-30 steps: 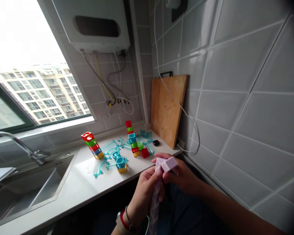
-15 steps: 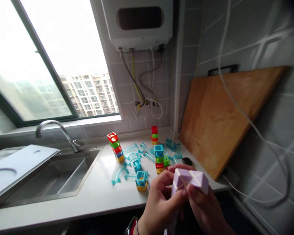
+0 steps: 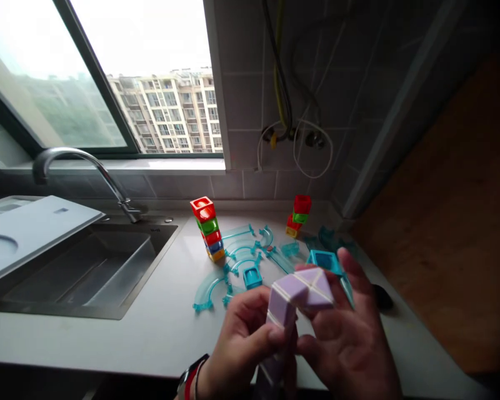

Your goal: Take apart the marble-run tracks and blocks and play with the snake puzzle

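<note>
A lilac puzzle made of wedge segments with white edges [image 3: 282,297] is bent at its top, over the counter's front part. My left hand [image 3: 245,339] is wrapped round its upright part, the thumb pressed on the near side. Beside it on the right, my right hand [image 3: 350,333] has its fingers spread, one pointing up; some fingers lie behind the bent top end, and whether they touch it is hard to tell. The puzzle's lower end runs down between the hands into shadow.
On the counter [image 3: 158,339] stand a tall block tower [image 3: 210,228] and a shorter one [image 3: 300,210], with several clear blue track pieces [image 3: 245,253]. A sink [image 3: 108,278] with a white board [image 3: 37,228] lies left. A wooden board [image 3: 450,222] leans right.
The view has moved closer and lower. My right hand has loosened from the puzzle and its fingers have spread. The puzzle's top has turned, while my left hand still holds it.
</note>
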The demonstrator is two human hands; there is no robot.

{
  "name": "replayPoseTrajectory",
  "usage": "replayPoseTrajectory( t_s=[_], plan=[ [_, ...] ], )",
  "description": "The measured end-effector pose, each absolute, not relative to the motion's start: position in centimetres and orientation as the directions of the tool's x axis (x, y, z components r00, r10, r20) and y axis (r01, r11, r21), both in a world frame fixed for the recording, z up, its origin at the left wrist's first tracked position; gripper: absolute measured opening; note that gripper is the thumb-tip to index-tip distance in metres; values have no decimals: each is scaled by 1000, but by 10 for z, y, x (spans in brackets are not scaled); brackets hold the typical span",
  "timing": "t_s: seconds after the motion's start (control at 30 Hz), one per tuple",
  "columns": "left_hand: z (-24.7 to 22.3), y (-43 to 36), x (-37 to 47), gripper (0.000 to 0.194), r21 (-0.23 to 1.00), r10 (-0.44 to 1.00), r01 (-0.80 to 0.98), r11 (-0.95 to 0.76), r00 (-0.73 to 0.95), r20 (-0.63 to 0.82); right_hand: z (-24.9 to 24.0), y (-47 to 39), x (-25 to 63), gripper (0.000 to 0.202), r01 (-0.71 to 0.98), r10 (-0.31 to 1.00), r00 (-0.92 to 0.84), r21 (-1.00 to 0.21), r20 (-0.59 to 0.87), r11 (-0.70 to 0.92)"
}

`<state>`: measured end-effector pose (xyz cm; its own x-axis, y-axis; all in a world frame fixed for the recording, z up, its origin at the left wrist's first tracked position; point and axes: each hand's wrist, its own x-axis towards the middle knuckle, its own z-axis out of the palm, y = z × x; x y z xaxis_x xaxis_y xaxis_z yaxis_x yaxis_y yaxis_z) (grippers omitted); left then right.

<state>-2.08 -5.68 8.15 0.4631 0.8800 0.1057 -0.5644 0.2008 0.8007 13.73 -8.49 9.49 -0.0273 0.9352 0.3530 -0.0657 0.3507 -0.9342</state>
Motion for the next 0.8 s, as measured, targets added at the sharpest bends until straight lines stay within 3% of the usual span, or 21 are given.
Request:
replayPoseTrajectory(
  t_s=[0.07,0.13,0.3,0.37,0.43,0.5,0.8],
  plan=[
    [76,-54,-29,36,811,904,-557,177,417,90,94,-79,128,90,-42,910,-1,-909,415,414],
    [76,-54,-39,36,829,902,-529,184,425,71,92,-76,122,75,-32,904,-9,-904,427,427],
    [80,-56,-51,41,934,891,-313,170,453,-11,84,-79,130,68,68,945,11,-943,326,325],
    [80,-57,-48,39,987,913,-163,-12,401,77,82,-80,137,66,103,937,37,-934,348,343],
    [79,-58,-44,35,966,899,-91,-242,353,259,83,-80,140,62,139,912,47,-907,408,399],
    [81,-61,-41,28,927,873,-65,-369,319,369,84,-79,141,52,170,884,39,-875,466,453],
    [87,-77,-33,18,917,871,33,-399,327,367,91,-87,153,41,212,880,-72,-855,470,473]
  ],
)
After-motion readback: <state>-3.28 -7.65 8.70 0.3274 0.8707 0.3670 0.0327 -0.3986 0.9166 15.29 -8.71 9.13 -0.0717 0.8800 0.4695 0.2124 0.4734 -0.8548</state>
